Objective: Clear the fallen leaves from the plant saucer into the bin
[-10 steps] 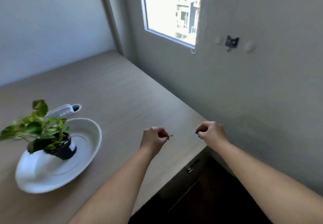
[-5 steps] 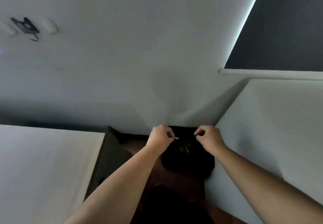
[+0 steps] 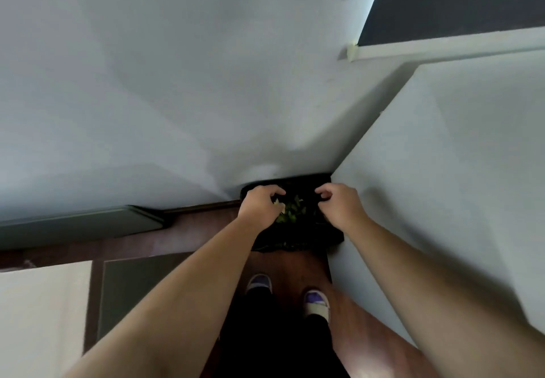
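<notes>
Down in the corner where two pale walls [image 3: 177, 82] meet, sits a black bin [image 3: 298, 239] on the dark wood floor [image 3: 298, 268], lined with a dark bag. Inside, a heap of green and yellowish leaves [image 3: 290, 212], lying in the middle of the opening, between the two hands.

Head view only, looking straight down. Over the bin's left rim hovers the left hand [image 3: 259, 206], knuckles up, fingers [image 3: 272, 193] curled inward toward the thumb with a small gap showing under them; a pale yellow scrap right at the heel of the hand, but impossible to tell whether held or already lying in the bin. Over the right rim, the right hand [image 3: 339, 206], likewise curled, fingertips [image 3: 323, 193] bent toward the thumb and not quite meeting it; nothing visible between them. Both bare forearms reaching forward from the bottom corners of the frame.

Below, between the arms, dark trousers [image 3: 277, 342] and two shoes [image 3: 317, 304] with purple uppers and white toes, planted on the floor just short of the bin. To the left, a pale tabletop edge [image 3: 41, 312] and a grey-green cabinet side [image 3: 132, 286]. Up on the right, a white rail [image 3: 442, 45] under a dark panel [image 3: 457, 0]. No saucer or plant anywhere in this view.
</notes>
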The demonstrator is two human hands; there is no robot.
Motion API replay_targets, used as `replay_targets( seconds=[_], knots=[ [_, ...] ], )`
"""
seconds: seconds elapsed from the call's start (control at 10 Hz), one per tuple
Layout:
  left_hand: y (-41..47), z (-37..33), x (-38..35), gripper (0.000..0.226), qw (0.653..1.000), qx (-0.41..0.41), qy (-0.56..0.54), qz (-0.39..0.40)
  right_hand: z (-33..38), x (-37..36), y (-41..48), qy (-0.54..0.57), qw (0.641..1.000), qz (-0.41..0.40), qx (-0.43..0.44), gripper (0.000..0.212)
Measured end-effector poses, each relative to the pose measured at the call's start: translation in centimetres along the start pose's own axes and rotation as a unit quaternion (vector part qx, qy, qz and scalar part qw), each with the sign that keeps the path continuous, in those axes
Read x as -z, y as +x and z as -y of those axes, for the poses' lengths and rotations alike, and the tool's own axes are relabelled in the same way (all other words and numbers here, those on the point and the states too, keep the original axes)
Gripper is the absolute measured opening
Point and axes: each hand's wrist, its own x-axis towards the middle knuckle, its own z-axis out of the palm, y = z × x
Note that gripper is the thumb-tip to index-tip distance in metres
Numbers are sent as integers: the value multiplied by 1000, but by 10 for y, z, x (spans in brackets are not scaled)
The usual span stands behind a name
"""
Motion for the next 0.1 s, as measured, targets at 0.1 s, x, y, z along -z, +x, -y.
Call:
replay_targets(
  seconds=[0.1],
  knots=[
    [-5, -2, 10, 27, 1000, -2, -21, -15, 3, 6, -2, 11, 1000, -17, 0, 30]
  ],
)
